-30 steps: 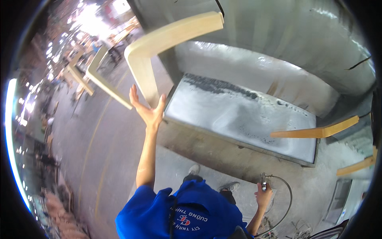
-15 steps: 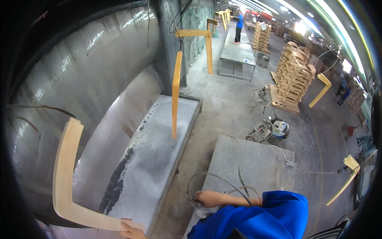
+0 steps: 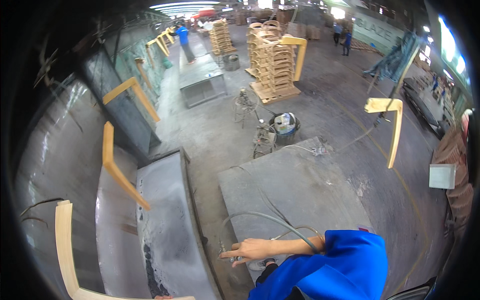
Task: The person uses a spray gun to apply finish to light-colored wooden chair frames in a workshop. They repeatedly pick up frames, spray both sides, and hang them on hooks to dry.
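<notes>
Bent-wood chair part (image 3: pixel 64 250), pale and L-shaped, stands at the lower left of the view, its long limb rising beside the grey wall of a spray booth (image 3: pixel 60 150) and its short limb running along the bottom edge. The person's left hand (image 3: pixel 164 298) barely shows there, just a sliver of fingertips touching the lower limb; whether those fingers are wrapped round it or only steadying it I cannot tell.

The right hand (image 3: pixel 250 248) reaches out low over the floor, fingers curled loosely around what looks like a small spray gun (image 3: pixel 223 252) fed by a grey hose (image 3: pixel 265 217) that loops back across the concrete slab (image 3: pixel 300 190). The grip looks closed on the tool, with the forefinger stretched forward.

Other yellowish bent parts (image 3: pixel 120 165) hang in the booth above its dusty grey tray (image 3: pixel 170 230), and more hang out over the shop floor near stacked chair frames (image 3: pixel 272 60).

To do this well, I would judge that the part wants a firm hold low down so that it does not swing, the gun held square to the wood, and the hose kept clear of the feet and of the fresh surface.
</notes>
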